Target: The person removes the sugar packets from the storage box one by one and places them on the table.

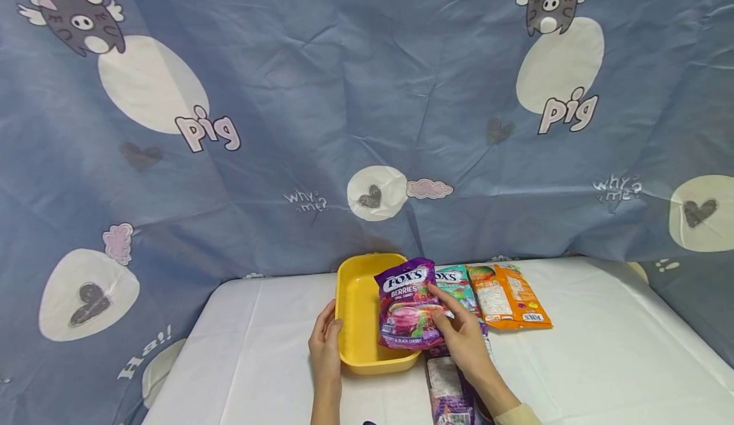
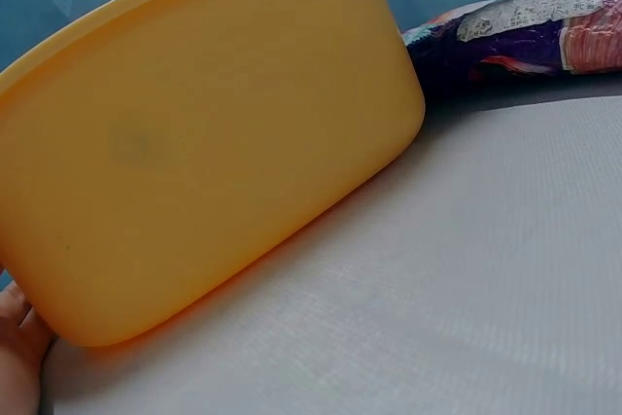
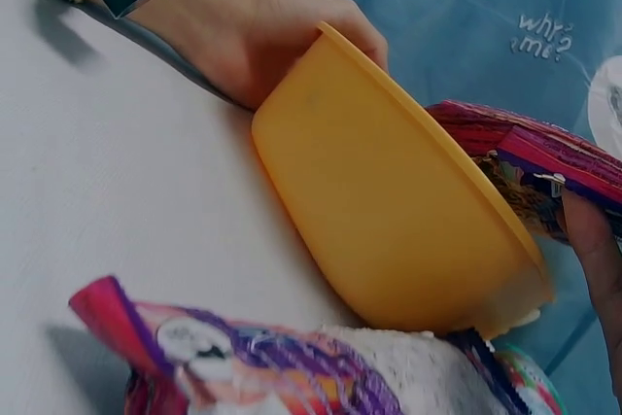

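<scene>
A purple Fox's Berries candy bag is tilted over the yellow plastic basin. My right hand pinches this bag by its right side, thumb on the front. In the right wrist view, the bag shows beyond the basin's rim, with a finger against it. My left hand holds the basin's left side, its thumb near the rim. Some of its fingers are hidden, and only a small part of the hand shows in the left wrist view.
Right of the basin lie a teal Fox's bag and an orange Fox's bag. Another purple bag lies nearer the front, partly under my right forearm. A blue pig-print cloth hangs behind the white-covered table.
</scene>
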A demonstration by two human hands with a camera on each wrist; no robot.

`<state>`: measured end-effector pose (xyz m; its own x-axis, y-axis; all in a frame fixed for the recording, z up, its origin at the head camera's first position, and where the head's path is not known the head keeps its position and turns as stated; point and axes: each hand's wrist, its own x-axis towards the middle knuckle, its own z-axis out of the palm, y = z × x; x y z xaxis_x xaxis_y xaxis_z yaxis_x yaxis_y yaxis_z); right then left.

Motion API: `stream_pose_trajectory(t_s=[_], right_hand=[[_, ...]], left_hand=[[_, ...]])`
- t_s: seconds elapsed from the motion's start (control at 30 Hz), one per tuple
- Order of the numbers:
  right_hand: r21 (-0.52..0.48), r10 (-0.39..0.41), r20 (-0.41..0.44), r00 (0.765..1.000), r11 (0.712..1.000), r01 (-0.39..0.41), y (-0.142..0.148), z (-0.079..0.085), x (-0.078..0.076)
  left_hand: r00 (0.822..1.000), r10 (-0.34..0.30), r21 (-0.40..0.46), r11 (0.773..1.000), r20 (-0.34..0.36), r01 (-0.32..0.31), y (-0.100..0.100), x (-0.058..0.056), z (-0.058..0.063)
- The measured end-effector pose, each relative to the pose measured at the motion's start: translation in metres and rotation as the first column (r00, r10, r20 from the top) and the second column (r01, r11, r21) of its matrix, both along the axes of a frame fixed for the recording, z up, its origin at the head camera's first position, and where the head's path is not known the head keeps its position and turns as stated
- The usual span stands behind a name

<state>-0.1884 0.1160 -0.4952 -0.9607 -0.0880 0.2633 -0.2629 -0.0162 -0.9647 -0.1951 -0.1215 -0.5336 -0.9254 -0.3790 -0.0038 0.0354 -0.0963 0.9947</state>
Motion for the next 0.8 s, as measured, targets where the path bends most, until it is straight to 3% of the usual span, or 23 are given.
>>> stream_pose_trajectory(t_s=[0.23,0.8], right_hand=[[0.002,-0.016,0.048,0.999,1.0,0.016,0.007,0.0,0.003],[0.007,-0.043,0.044,0.998,0.999,0.042,0.022,-0.003,0.006]], left_hand=[[1.0,-0.003,0.011,1.0,0.001,0.003,-0.001,0.0,0.0],[0.999,-0.016,0.031,0.999,-0.037,0.017,-0.001,0.001,0.001]])
